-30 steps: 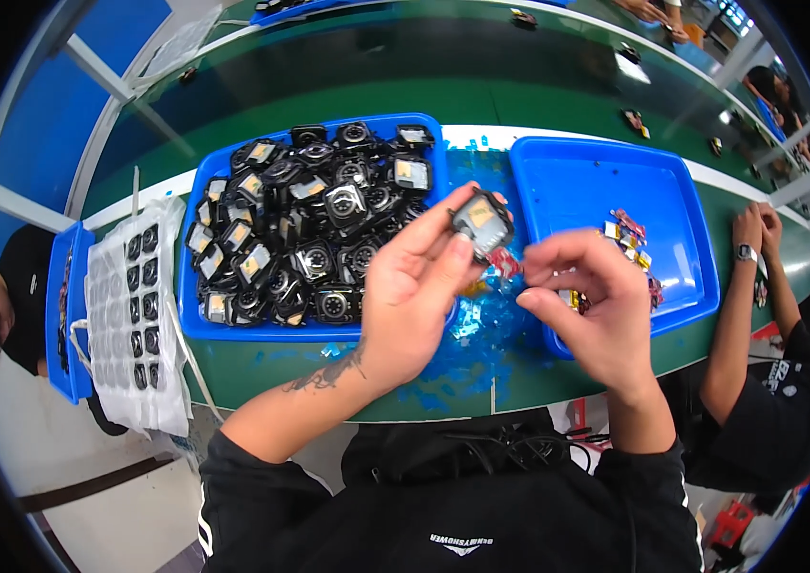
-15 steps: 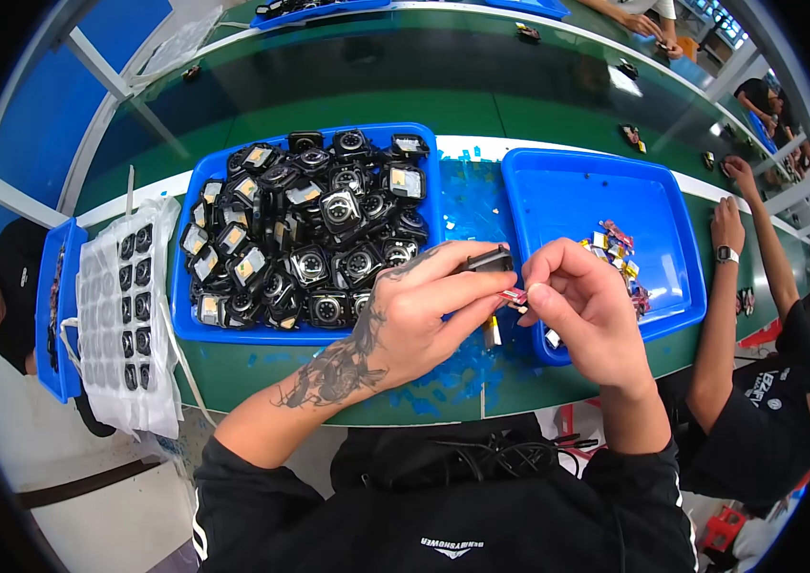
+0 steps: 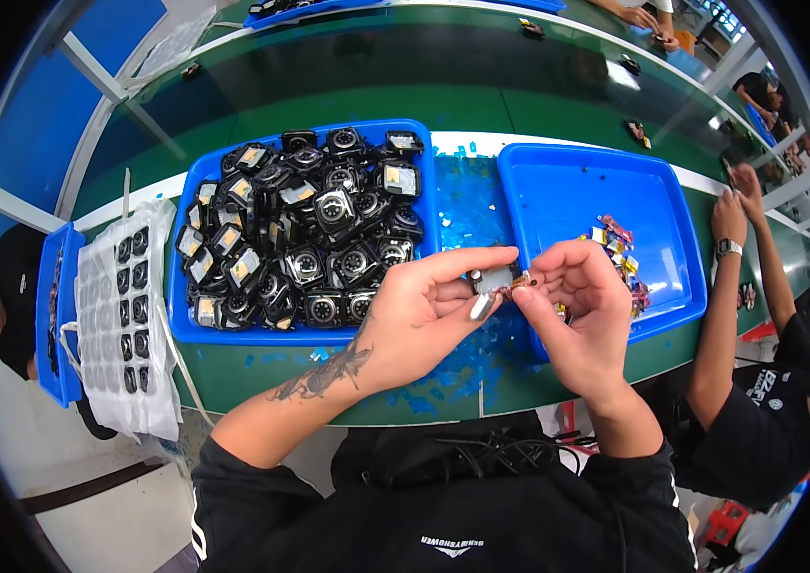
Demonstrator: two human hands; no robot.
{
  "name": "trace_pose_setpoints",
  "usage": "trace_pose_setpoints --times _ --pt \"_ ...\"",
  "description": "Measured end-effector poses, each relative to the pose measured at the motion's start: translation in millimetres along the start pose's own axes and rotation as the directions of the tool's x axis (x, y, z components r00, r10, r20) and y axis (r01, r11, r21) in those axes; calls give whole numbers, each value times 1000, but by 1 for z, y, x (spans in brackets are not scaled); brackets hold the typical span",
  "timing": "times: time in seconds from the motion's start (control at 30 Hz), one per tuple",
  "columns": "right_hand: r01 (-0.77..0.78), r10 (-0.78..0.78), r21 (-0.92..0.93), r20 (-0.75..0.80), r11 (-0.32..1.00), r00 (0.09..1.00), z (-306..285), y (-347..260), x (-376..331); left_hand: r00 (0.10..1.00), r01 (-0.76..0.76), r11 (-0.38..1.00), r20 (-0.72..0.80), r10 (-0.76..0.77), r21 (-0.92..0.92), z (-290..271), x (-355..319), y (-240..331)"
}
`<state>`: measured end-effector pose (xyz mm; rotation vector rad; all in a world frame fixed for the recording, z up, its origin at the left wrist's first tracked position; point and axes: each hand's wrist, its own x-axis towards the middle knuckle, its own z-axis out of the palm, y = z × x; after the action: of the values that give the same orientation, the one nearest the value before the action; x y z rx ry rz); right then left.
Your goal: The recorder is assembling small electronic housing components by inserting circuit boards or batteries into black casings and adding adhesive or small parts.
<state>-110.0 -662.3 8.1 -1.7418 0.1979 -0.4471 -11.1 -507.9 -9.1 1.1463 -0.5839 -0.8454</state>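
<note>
Between the two trays, my left hand point(image 3: 419, 306) is closed round a dark square smartwatch housing point(image 3: 493, 280), its open inner side facing up. A small silvery piece point(image 3: 483, 306) shows by my left thumb. My right hand point(image 3: 584, 320) pinches a small coppery-red part point(image 3: 521, 282) at the housing's right edge, thumb and forefinger together. Whether this part is still joined to the housing is too small to tell. To the left, a blue tray point(image 3: 178, 291) is heaped with black smartwatch housings point(image 3: 335, 210). My right hand overlaps the near left edge of another blue tray point(image 3: 557, 196), holding small red, yellow and white parts point(image 3: 620, 248).
Blue film scraps point(image 3: 452, 368) litter the green table. White moulded packing trays point(image 3: 104, 306) with black housings stand left, beside a narrow blue tray point(image 3: 69, 315). A green conveyor point(image 3: 405, 100) carrying scattered parts runs behind. A co-worker's arms point(image 3: 725, 267) reach in at right.
My left hand has turned, tipping the housing so its inner side now faces up. The right hand still pinches at the housing's edge. At right, the co-worker's hands have come together.
</note>
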Motion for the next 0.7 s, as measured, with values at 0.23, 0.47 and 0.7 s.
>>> trace_pose_setpoints --times 0.23,0.47,0.7 --pt "86 -83 27 -107 996 991 5 15 -4 991 -132 991 2 132 16 3 0 -3" --pt "171 -168 3 -158 985 973 11 23 -4 984 -179 984 -22 179 19 6 0 -4" --pt "206 -214 -62 -172 977 962 14 21 -3 974 -211 976 -99 204 -61 10 -1 -7"
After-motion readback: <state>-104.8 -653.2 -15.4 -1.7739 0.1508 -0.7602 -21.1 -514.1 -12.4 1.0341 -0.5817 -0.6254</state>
